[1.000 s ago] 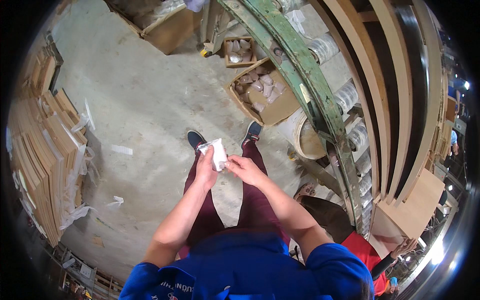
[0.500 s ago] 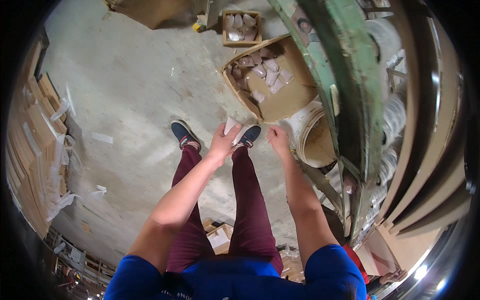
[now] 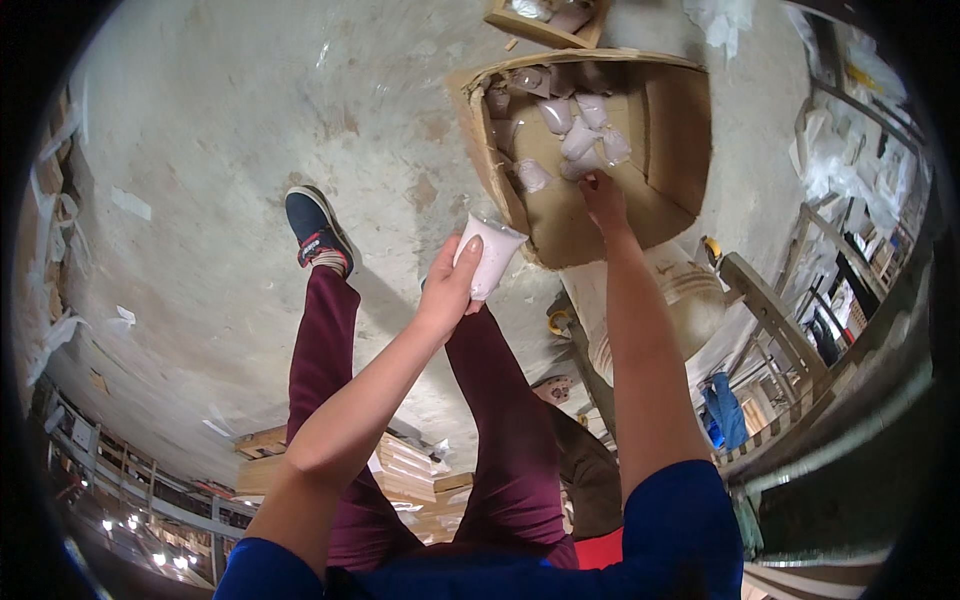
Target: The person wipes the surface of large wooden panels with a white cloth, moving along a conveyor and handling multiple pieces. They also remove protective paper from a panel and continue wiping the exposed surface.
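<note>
My left hand [image 3: 450,283] is closed around a clear plastic bag [image 3: 490,258] filled with pale pink material, the thumb lying across its front. It is held outside the near left corner of an open cardboard box [image 3: 562,222]. My right hand [image 3: 606,203] reaches inside that box, its fingers curled and pinching the edge of another pink-filled bag [image 3: 578,167]; the fingertips are partly hidden. Several similar bags [image 3: 580,138] lie loosely toward the back and left side of the box.
A wooden crate [image 3: 545,30] with more bags stands beyond the box. Against the box's near side is a pale sack-like container [image 3: 680,300]. Another person's leg and sandalled foot [image 3: 553,390] show beside my right leg. Metal framing [image 3: 790,330] lines the right.
My right hand has moved forward into the box. The bag in my left hand is now lifted into fuller view. My view has swung right, and the green frame no longer covers the box.
</note>
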`<state>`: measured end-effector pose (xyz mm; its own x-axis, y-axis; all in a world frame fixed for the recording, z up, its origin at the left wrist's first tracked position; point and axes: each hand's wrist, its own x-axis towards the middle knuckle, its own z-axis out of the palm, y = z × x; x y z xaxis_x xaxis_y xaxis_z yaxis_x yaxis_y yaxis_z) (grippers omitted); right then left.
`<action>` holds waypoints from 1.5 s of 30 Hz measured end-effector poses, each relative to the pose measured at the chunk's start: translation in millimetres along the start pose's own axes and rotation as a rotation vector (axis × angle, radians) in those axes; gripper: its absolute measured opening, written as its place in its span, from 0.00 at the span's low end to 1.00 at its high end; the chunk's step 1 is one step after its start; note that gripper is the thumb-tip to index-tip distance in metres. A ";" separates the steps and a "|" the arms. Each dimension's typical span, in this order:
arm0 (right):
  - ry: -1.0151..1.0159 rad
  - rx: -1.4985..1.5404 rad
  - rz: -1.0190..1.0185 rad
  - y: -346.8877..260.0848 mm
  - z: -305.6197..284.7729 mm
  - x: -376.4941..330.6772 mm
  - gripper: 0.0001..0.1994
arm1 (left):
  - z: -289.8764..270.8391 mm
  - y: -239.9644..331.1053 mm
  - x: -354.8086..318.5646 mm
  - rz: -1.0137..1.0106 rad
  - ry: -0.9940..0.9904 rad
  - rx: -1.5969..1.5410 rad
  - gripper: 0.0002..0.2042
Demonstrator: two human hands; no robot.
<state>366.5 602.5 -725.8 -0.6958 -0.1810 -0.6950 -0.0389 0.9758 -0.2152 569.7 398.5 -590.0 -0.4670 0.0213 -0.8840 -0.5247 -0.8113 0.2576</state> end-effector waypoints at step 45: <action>0.051 0.709 -0.038 -116.9 -19.6 -179.7 0.07 | -50.0 97.3 -67.5 0.311 0.156 -0.095 0.14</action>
<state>482.1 523.3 -562.3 -0.7368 -0.1905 -0.6487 0.4000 0.6508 -0.6454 585.7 288.9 -524.7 -0.4754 -0.3187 -0.8200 -0.3030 -0.8158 0.4926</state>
